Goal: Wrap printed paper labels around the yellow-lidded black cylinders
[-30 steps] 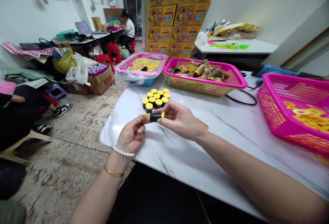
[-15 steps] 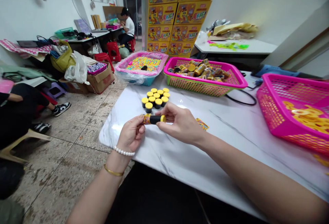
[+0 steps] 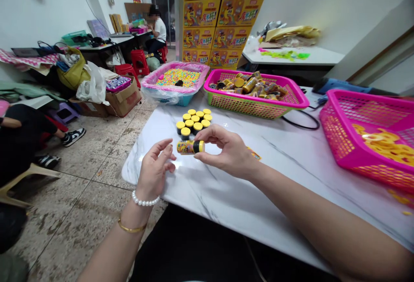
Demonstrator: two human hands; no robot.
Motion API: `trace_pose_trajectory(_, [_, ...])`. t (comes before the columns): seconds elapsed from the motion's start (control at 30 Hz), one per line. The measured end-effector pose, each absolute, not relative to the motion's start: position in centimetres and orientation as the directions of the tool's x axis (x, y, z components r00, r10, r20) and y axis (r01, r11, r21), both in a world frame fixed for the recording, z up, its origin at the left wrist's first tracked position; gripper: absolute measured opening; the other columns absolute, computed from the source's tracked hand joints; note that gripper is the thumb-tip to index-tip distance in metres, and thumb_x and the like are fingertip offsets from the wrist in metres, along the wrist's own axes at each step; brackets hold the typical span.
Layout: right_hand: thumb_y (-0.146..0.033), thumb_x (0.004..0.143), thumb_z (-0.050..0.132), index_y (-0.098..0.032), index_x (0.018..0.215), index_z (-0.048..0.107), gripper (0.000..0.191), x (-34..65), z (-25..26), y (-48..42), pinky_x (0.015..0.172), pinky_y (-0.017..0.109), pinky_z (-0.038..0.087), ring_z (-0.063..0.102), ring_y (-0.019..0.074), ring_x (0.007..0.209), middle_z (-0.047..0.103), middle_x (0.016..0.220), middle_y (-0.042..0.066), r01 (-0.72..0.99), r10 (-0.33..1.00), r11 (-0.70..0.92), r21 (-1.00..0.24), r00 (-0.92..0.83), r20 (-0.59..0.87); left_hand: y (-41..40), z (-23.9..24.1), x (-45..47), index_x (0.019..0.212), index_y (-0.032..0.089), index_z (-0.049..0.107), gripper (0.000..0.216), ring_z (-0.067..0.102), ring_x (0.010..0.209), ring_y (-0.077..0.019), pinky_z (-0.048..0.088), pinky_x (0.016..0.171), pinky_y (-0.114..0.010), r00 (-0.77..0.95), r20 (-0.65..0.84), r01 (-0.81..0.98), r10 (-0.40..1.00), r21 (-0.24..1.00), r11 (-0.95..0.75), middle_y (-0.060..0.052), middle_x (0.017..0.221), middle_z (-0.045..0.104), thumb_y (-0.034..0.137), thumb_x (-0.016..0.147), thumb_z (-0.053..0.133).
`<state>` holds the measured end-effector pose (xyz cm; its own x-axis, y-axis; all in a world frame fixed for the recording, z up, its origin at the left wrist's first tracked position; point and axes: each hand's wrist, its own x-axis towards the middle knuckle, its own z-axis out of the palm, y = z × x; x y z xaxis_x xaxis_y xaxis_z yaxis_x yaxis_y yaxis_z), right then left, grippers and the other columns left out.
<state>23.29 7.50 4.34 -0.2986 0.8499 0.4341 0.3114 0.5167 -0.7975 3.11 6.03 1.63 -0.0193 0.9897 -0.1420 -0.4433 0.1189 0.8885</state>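
Observation:
Between the thumb and fingers of my right hand [image 3: 224, 148] is a small cylinder [image 3: 186, 147] with a yellow end, a black band and a colourful printed wrap, held sideways above the table. My left hand [image 3: 155, 165] is just left of it, apart from the cylinder, fingers loosely spread and holding nothing. Behind the hands stand several black tubs with yellow lids [image 3: 193, 120], grouped on the white marbled table [image 3: 207, 187]. A printed label [image 3: 254, 152] lies partly hidden behind my right wrist.
A lined basin of coloured beads [image 3: 177, 77] stands at the back left of the table. Beside it is a pink basket of wrapped cylinders [image 3: 255, 88]. Another pink basket with yellow rings [image 3: 371, 139] sits at the right. Stacked yellow cartons [image 3: 223, 19] rise behind; a person [image 3: 158, 32] sits beyond.
The printed wrap now covers most of the cylinder's black body, leaving a black band near the yellow end. My left hand has let go and moved left; my right hand keeps hold.

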Motion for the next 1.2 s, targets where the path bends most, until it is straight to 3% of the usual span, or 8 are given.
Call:
trace_pose_trajectory(0.07, [-0.025,0.077,0.076,-0.023,0.093,0.063,0.021,23.1,4.5,7.3,0.083,0.033,0.058,0.068,0.0181,0.087,0.072,0.094,0.003,0.335,0.811,0.571,-0.749,-0.371,0.453,6.1,1.7,2.7,0.109,0.016,0.073,0.052,0.065,0.072,-0.0136,0.053,0.055,-0.023,0.094,-0.119,-0.407,0.988,0.901,0.147,-0.008,0.099,0.069,0.035,0.065,0.089])
trace_pose_trajectory(0.23, [-0.025,0.083,0.073,-0.022,0.089,0.066,0.009,22.8,4.1,7.1,0.077,0.032,0.058,0.065,0.016,0.081,0.069,0.103,0.006,0.379,0.697,0.714,-0.589,-0.468,0.544,6.6,1.6,3.4,0.092,0.01,0.076,0.033,0.062,0.061,-0.0113,0.051,0.06,-0.024,0.295,-0.109,-0.318,0.949,0.926,0.205,-0.008,0.078,0.072,0.034,0.07,0.086])
trace_pose_trajectory(0.37, [-0.029,0.085,0.073,-0.024,0.096,0.069,0.013,23.4,3.8,7.8,0.076,0.034,0.059,0.066,0.0167,0.079,0.07,0.099,0.005,0.431,0.702,0.711,-0.555,-0.384,0.6,8.3,2.2,4.7,0.087,0.012,0.076,0.033,0.063,0.058,-0.0113,0.051,0.059,-0.024,0.334,-0.085,-0.373,0.939,0.903,0.214,-0.005,0.071,0.07,0.034,0.065,0.088])
trace_pose_trajectory(0.53, [-0.026,0.085,0.073,-0.025,0.103,0.068,0.019,24.5,4.1,8.7,0.076,0.035,0.06,0.067,0.0181,0.079,0.071,0.095,0.004,0.491,0.696,0.7,-0.519,-0.307,0.648,10.6,3.4,4.8,0.09,0.012,0.074,0.037,0.063,0.055,-0.0117,0.047,0.05,-0.022,0.464,-0.119,-0.325,0.878,0.899,0.294,-0.006,0.077,0.071,0.04,0.068,0.086])
trace_pose_trajectory(0.63, [-0.027,0.084,0.073,-0.025,0.102,0.069,0.019,24.8,4.3,8.7,0.077,0.036,0.061,0.069,0.0193,0.084,0.073,0.101,0.006,0.467,0.698,0.704,-0.534,-0.317,0.643,11.4,3.8,4.8,0.083,0.01,0.075,0.032,0.058,0.052,-0.0083,0.044,0.047,-0.019,0.436,-0.095,-0.313,0.895,0.916,0.25,-0.006,0.074,0.07,0.035,0.067,0.087])
trace_pose_trajectory(0.9, [-0.03,0.088,0.069,-0.03,0.104,0.073,0.017,24.2,3.1,8.2,0.082,0.042,0.062,0.072,0.0234,0.086,0.076,0.096,0.004,0.574,0.801,0.569,-0.59,-0.222,0.556,11.7,2.1,5.2,0.09,0.013,0.076,0.03,0.059,0.054,-0.0096,0.048,0.052,-0.02,0.412,0.009,-0.291,0.911,0.949,0.123,-0.003,0.069,0.069,0.031,0.069,0.086])
trace_pose_trajectory(1.07, [-0.029,0.087,0.07,-0.028,0.114,0.073,0.027,24.2,2.3,8.6,0.074,0.033,0.061,0.07,0.0171,0.078,0.072,0.098,0.005,0.498,0.79,0.609,-0.617,-0.319,0.523,12.0,1.5,4.7,0.071,0.01,0.069,0.039,0.055,0.038,-0.009,0.041,0.037,-0.018,0.488,-0.139,-0.21,0.862,0.94,0.27,-0.006,0.059,0.066,0.046,0.07,0.084])
trace_pose_trajectory(1.2, [-0.034,0.082,0.078,-0.025,0.097,0.076,0.018,24.4,1.6,9.0,0.065,0.031,0.059,0.067,0.0169,0.073,0.071,0.083,0.003,0.36,0.839,0.54,-0.761,-0.302,0.453,11.7,1.4,4.7,0.073,0.012,0.067,0.047,0.049,0.029,-0.0086,0.032,0.029,-0.016,0.52,-0.219,-0.212,0.826,0.903,0.373,-0.003,0.048,0.061,0.058,0.072,0.078])
